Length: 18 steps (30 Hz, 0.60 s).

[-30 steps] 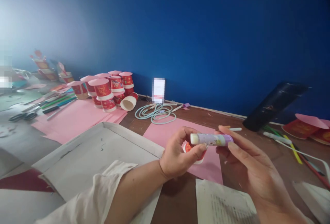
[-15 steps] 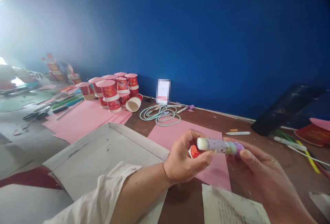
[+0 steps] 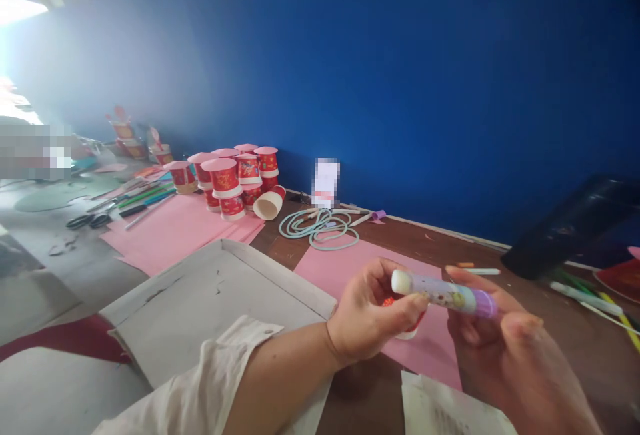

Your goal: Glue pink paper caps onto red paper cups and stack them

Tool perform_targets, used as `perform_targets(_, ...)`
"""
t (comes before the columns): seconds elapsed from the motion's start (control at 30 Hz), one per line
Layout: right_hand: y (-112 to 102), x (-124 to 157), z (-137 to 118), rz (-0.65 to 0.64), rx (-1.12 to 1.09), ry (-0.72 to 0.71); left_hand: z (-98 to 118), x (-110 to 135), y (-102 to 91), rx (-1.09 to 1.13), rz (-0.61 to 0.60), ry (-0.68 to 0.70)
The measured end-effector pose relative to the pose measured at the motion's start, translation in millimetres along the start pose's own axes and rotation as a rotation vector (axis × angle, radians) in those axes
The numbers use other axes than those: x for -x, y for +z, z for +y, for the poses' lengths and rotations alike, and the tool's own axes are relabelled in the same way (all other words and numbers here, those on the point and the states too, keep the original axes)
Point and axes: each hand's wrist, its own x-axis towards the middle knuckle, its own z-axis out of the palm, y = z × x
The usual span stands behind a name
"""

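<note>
My left hand (image 3: pixel 367 315) is closed around a glue stick (image 3: pixel 435 291), gripping it between thumb and fingers. The stick lies nearly level, its whitish end to the left and its purple end to the right. Close by the purple end, my right hand (image 3: pixel 530 348) has its thumb apart from the stick and its fingers spread behind and below it. Under my left thumb shows part of a red cup (image 3: pixel 419 325) with a white rim; whether the hand touches it is hidden. Pink paper (image 3: pixel 435 348) lies on the brown table beneath.
Red paper cups (image 3: pixel 220 178) with pink tops stand stacked at the back left, one cup (image 3: pixel 270 204) on its side. A coiled cable (image 3: pixel 320 228), a grey-white box lid (image 3: pixel 190 301), pink sheets (image 3: pixel 170 231), scissors (image 3: pixel 87 221) and a black cylinder (image 3: pixel 565 228) lie around.
My right thumb has come off the purple end of the glue stick, and the fingers have opened. My left hand still holds the stick. The whole view has shifted slightly.
</note>
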Motion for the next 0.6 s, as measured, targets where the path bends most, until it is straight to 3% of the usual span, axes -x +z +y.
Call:
perform_targets(0.1,-2,0,-2,-0.035,-0.159,0.086,3,-2,-0.4,-0.007,0.023,0.012)
perform_targets(0.2,-10,-1,4,0.015,-0.241,0.154,6,-2,-0.3,-0.032,0.046,0.011)
perform_targets(0.4,-12,-3,8,0.138,-0.184,0.182,7,-2,-1.3,-0.028,0.033,0.005)
perform_targets(0.6,1,-5,-4,0.101,-0.139,0.142,4,-3,-2.7,-0.035,0.028,-0.004)
